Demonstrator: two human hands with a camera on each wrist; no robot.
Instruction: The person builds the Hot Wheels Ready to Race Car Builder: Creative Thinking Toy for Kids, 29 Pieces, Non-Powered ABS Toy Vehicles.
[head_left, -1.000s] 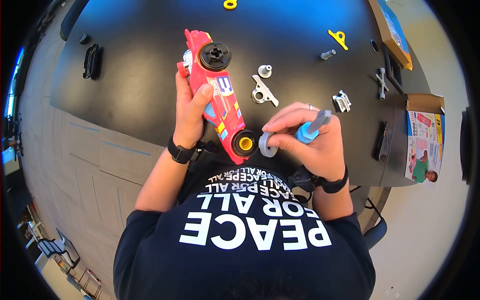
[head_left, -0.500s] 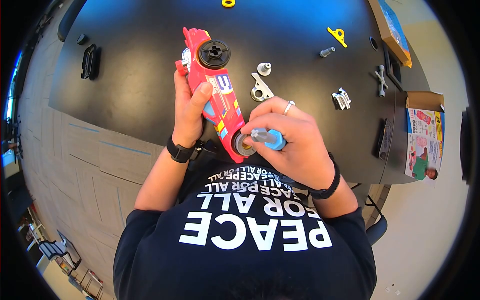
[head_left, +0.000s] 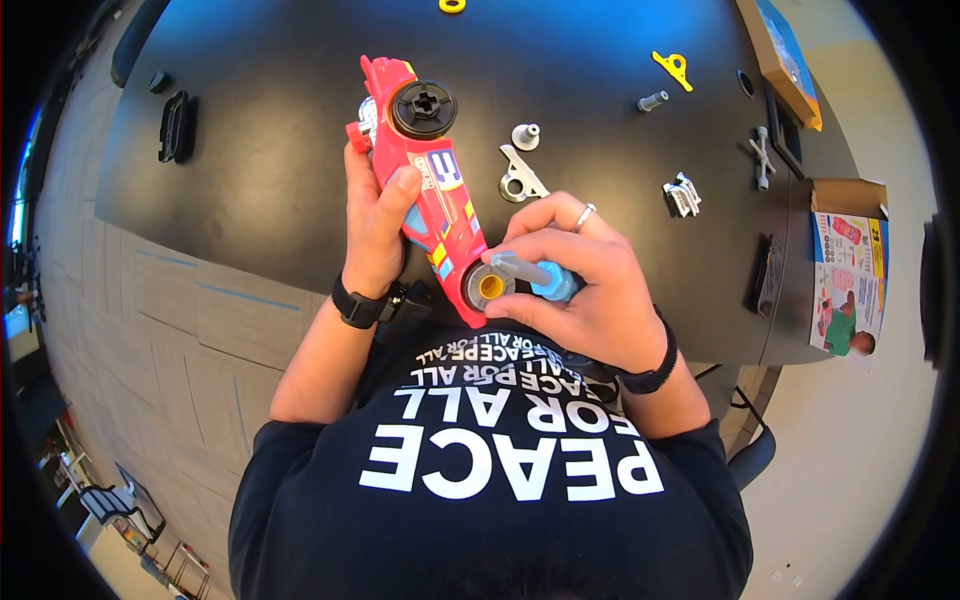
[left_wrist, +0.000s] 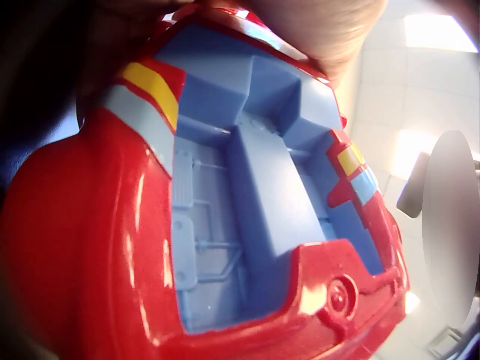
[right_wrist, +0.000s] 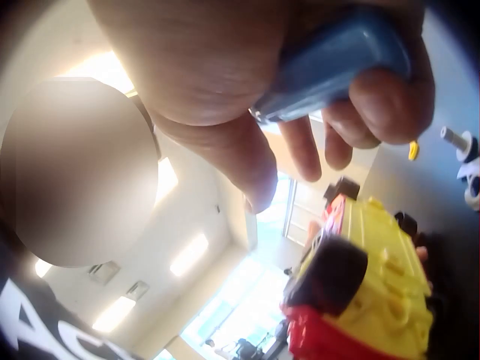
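At the left hand's 10 o'clock, a long black part (head_left: pixel 174 127) lies on the smooth dark table (head_left: pixel 280 180). The left hand (head_left: pixel 376 232) grips the toy car (head_left: pixel 437 190) around its middle, thumb over the side; the car slants past the fingers from 12 to 4 o'clock. Its body is glossy red plastic with coloured stickers, its open cabin (left_wrist: pixel 262 187) moulded in matte blue with ridges and blocks, its ribbed underside (right_wrist: pixel 386 274) yellow. A round black wheel (head_left: pixel 424 109) with a cross-shaped hub sits at the left hand's 1 o'clock.

At its 4 o'clock, directly at the right hand's 9 o'clock, a flat grey ring (head_left: pixel 476 283) surrounds a yellow hub (head_left: pixel 491 287) on the car's lower end. The right hand (head_left: pixel 598 284) grips a blue-handled screwdriver (head_left: pixel 556 282) in curled fingers, its grey shank pointing to 9 o'clock; thumb and index finger reach the ring's edge.

From the right hand, a silvery winged piece (head_left: pixel 521 180) and a flared grey peg (head_left: pixel 525 137) lie at 11 o'clock, a slim grey peg (head_left: pixel 653 101) and a flat yellow piece (head_left: pixel 673 70) at 1, a grey cross-shaped piece (head_left: pixel 762 158) at 2, and a printed cardboard box (head_left: pixel 850 265) at 3.
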